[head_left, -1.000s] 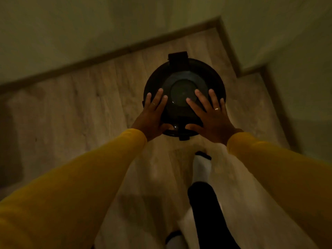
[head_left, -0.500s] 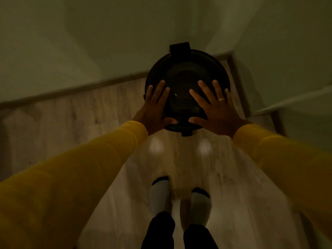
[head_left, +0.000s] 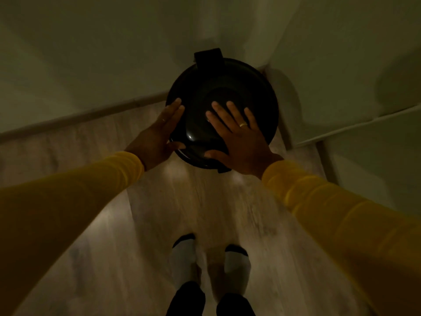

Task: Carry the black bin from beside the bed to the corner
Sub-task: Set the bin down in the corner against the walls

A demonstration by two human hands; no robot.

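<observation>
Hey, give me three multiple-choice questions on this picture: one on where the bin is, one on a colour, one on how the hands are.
1. Where is the bin?
A. against a bed
B. near the wall corner
C. on a table

2. What colour are the sleeves?
A. yellow
B. blue
C. white

3. How do the hands meet the bin?
A. only one touches it
B. both hang clear of it
C. one on each side of the lid

Answers: 1 B, two walls meet just behind the bin. 2 A, both forearms show yellow fabric. 3 C, the left hand and right hand press the lid's two sides.
</observation>
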